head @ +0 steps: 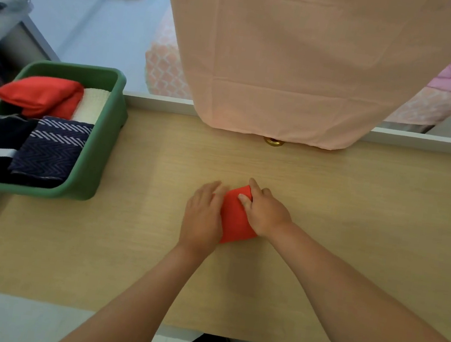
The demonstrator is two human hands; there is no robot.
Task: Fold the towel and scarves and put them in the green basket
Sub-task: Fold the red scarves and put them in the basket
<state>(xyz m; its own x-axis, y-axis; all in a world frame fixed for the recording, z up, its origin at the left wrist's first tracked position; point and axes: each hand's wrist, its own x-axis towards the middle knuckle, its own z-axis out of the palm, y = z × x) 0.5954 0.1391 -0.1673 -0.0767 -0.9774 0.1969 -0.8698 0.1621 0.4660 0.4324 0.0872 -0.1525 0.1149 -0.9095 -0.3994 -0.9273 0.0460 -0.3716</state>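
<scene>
The red scarf (236,218) lies on the wooden table (356,216), a little left of middle, as a small, thick packet. It is nearly covered by the two hands working on it. The left hand (202,215) lies flat along the packet's left side, fingers straight and pressing down, gripping nothing. The right hand (267,213) holds the right and far side: its fingers curl over the far edge and the thumb rests on top, so it has the cloth pinched.

This looks like the end of the folding step for this piece — the last fold being pressed flat before the packet is lifted.

At the left edge of the table stands the green basket (100,154), well apart from the hands. It already holds a folded red cloth (42,95) at the far side, a cream towel (91,105) beside it, a navy patterned scarf (52,148) nearer, and a dark cloth (0,129) to its left.

The next move probably calls for a firm grip around the whole packet so the layers do not spring open, then a carry leftward over the basket's rim to a free spot — little room shows.

A peach cloth (304,66) hangs over the table's far edge.
</scene>
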